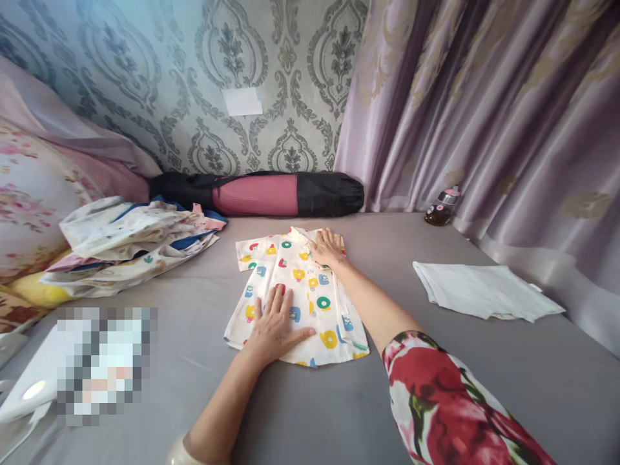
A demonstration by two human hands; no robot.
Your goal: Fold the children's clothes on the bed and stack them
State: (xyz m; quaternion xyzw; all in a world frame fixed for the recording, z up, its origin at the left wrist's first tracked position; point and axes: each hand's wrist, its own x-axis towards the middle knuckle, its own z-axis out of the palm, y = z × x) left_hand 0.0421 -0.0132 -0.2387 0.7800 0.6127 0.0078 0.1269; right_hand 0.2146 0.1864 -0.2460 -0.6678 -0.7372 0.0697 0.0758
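A small short-sleeved shirt (pixel 290 271), white with colourful printed shapes, lies spread on the grey bed sheet (pixel 310 413), its collar pointing toward the wall. My left hand (pixel 275 326) rests flat on the lower left part of the shirt, fingers and thumb spread. Near the collar and the right shoulder, my right hand (pixel 327 248) presses on the cloth with its fingers stretched out. The right sleeve is partly covered by that hand. Neither hand grasps anything.
A pile of clothes (pixel 140 232) lies at the left beside pillows. Folded white cloth (pixel 484 290) is on the right, near a bottle (pixel 442 208). A black and pink rolled bag (pixel 256 194) lies along the wall. A white device (pixel 43 374) with a cable sits at the front left.
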